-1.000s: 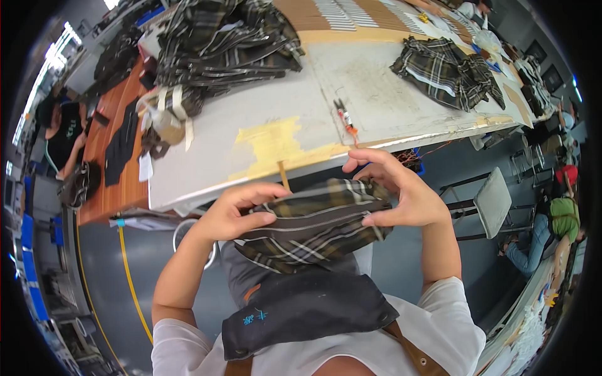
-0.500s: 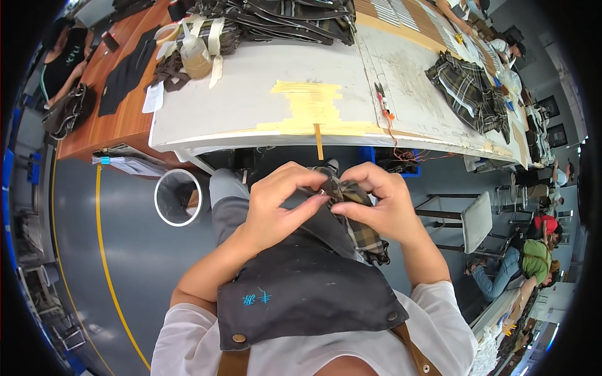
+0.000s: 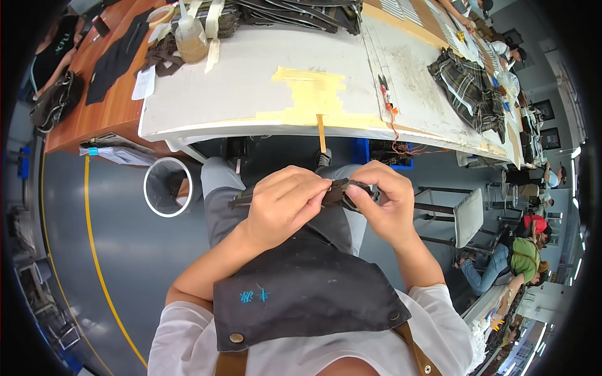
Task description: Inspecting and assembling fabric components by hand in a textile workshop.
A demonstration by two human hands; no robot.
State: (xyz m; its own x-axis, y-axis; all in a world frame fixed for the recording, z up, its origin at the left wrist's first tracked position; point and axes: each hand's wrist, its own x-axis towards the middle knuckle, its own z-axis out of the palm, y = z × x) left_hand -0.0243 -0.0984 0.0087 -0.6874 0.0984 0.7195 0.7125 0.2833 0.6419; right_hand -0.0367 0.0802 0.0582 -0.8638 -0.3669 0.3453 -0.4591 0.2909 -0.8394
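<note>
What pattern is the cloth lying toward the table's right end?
The cloth is dark plaid with olive and white, head view.

A white short-sleeved shirt (image 3: 183, 335) was worn under a dark grey apron (image 3: 313, 297), which was marked with blue characters (image 3: 248, 296) and fitted with a round brass-coloured snap (image 3: 236, 338); brown straps (image 3: 411, 343), one pierced by a metal eyelet (image 3: 427, 370), were attached, and grey trousers (image 3: 221, 177) were worn with a dark-and-white shoe (image 3: 323, 159)

The person's two hands (image 3: 274, 210) hold one cloth (image 3: 336, 192), one bottle (image 3: 191, 42) stands near the worktop's (image 3: 219, 97) left edge, and one pair of snips (image 3: 385, 94) lies near its front edge.
</note>
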